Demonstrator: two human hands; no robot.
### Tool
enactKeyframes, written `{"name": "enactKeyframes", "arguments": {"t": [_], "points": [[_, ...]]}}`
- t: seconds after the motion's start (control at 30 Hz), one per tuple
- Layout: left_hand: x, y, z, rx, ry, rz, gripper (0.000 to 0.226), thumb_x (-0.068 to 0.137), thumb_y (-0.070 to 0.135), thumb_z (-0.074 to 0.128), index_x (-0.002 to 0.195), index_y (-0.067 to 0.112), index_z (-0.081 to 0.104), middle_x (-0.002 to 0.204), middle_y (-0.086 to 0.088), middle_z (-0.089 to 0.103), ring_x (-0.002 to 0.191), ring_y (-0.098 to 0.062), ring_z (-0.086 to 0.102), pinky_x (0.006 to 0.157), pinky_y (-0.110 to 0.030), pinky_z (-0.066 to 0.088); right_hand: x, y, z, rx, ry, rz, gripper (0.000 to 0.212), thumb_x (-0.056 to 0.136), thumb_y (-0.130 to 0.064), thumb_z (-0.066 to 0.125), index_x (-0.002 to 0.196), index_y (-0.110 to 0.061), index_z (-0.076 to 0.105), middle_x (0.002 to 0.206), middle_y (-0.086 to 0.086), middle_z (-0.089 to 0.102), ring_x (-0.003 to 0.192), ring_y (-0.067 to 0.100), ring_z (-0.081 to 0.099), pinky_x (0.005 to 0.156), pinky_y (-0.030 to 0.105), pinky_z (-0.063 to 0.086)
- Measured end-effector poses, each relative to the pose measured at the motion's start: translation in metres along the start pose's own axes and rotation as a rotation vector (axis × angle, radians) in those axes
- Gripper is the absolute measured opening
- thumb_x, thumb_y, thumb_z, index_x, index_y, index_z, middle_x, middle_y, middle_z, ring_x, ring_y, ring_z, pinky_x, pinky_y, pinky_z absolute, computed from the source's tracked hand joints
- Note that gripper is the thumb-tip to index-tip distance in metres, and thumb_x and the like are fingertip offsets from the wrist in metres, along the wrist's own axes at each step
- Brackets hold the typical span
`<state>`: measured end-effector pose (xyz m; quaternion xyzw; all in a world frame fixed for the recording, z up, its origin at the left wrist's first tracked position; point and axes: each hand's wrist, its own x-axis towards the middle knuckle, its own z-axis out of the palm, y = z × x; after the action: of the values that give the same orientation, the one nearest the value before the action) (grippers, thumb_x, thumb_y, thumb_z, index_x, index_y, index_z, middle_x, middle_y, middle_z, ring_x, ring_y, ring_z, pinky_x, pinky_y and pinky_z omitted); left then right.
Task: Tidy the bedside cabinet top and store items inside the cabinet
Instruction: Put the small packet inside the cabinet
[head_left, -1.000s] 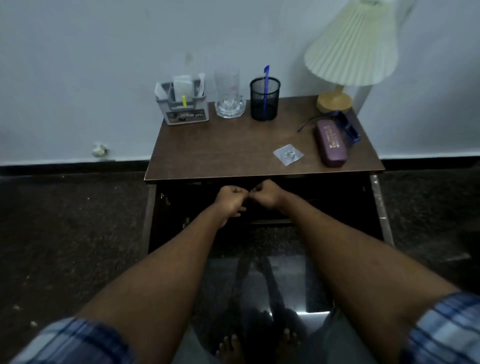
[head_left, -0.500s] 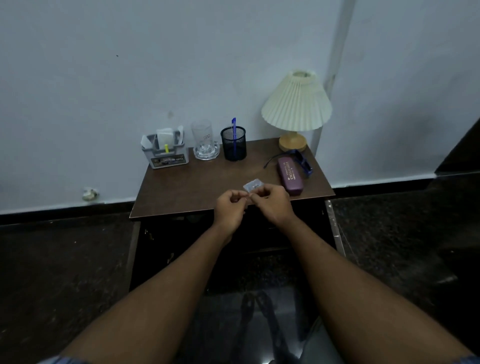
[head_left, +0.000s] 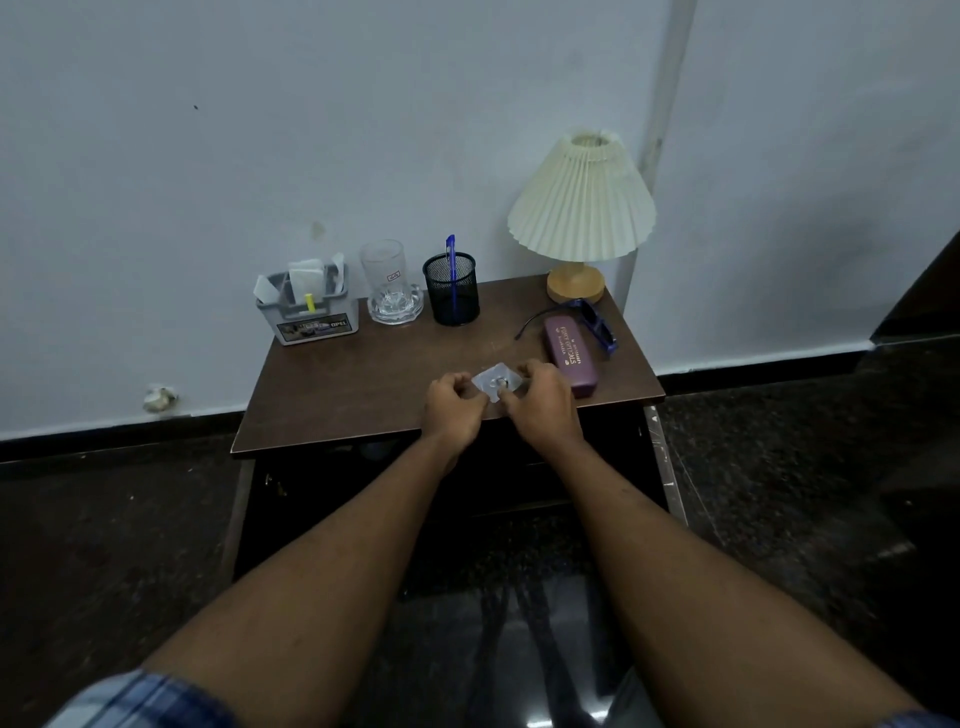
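Observation:
A dark wooden bedside cabinet top (head_left: 363, 384) carries several items. A small clear plastic packet (head_left: 496, 382) lies near its front edge. My left hand (head_left: 451, 410) pinches the packet's left edge and my right hand (head_left: 543, 410) pinches its right edge. Just right of my right hand lies a purple glasses case (head_left: 570, 354), with blue glasses (head_left: 597, 327) behind it. The cabinet's front (head_left: 519, 478) below the top is dark, and its inside cannot be made out.
Along the back stand a grey organiser box (head_left: 311, 312), a glass (head_left: 384, 270) on a glass dish (head_left: 395, 309), a black mesh pen holder (head_left: 451, 288) with a blue pen, and a pleated lamp (head_left: 582, 202). The wall is right behind and dark floor lies on both sides.
Both hands rose from the cabinet's front below the top onto the top and closed on the clear packet. The view pulled back and tilted up.

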<state>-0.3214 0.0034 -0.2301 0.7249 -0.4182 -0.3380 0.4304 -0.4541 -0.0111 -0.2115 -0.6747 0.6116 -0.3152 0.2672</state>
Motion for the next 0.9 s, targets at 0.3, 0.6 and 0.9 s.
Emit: {"name": "enactKeyframes", "arguments": {"t": [0.3,0.6,0.9], "points": [[0.032,0.005,0.003,0.244,-0.026,-0.022,0.028,0.081,0.022,0.071,0.105,0.008,0.075,0.118,-0.014,0.065,0.104,-0.025,0.067,0.085,-0.029,0.053,0.01,-0.005,0.013,-0.172,-0.041,0.039,0.042,0.089,-0.028,0.07,0.125,-0.009,0.058,0.126,0.01,0.054,0.113,0.026,0.058,0.09,0.036,0.051],[0.023,0.009,0.008,-0.104,0.09,-0.128,0.013,0.086,0.008,0.064,0.095,0.018,0.061,0.094,-0.006,0.073,0.079,-0.018,0.068,0.07,-0.035,0.06,0.013,-0.001,0.019,-0.1,0.038,-0.013,0.035,0.091,-0.022,0.069,0.123,-0.009,0.061,0.124,0.008,0.052,0.099,0.017,0.055,0.08,0.028,0.047],[0.003,0.004,-0.012,-0.368,0.059,-0.191,0.016,0.092,-0.001,0.06,0.106,0.007,0.059,0.098,-0.017,0.071,0.075,-0.024,0.071,0.07,-0.036,0.061,0.002,-0.005,0.011,0.219,-0.062,0.025,0.046,0.078,-0.017,0.08,0.122,-0.008,0.069,0.114,0.004,0.072,0.101,0.016,0.068,0.09,0.029,0.055]]}}
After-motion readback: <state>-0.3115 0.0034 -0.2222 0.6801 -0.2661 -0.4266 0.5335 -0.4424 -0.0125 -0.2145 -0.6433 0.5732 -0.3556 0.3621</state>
